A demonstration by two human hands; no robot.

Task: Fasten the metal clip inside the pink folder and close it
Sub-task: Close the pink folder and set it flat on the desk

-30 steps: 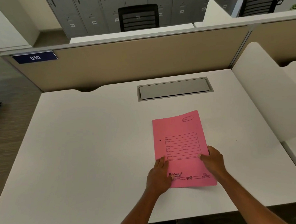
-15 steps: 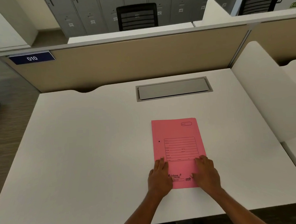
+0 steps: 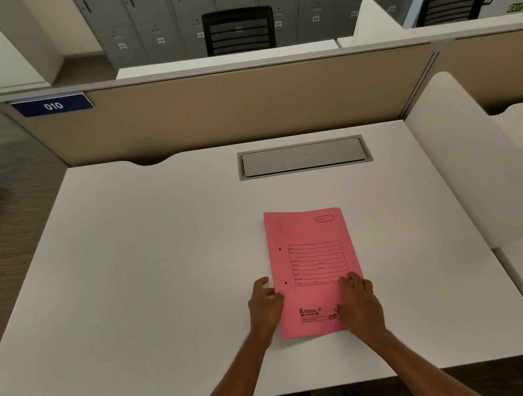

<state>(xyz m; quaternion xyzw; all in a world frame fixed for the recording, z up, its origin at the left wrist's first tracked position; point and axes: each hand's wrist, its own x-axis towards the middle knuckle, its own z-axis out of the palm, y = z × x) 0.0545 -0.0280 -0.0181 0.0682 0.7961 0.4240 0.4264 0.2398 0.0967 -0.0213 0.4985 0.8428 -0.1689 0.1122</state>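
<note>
A closed pink folder [image 3: 310, 255] lies flat on the white desk [image 3: 154, 264], its printed form facing up and two punched holes near its left edge. My left hand [image 3: 264, 306] sits at the folder's lower left edge, thumb touching the spine side. My right hand [image 3: 359, 304] rests on the lower right part of the cover, fingers spread flat on it. The metal clip is hidden inside the folder.
A grey cable hatch [image 3: 303, 157] is set into the desk behind the folder. A beige partition [image 3: 234, 108] with a blue "010" label [image 3: 52, 105] closes the back. A white side divider [image 3: 465, 172] stands on the right.
My left hand slid off the cover to the folder's left edge, uncovering the lower hole. My right hand stayed pressed on the lower right of the cover.
</note>
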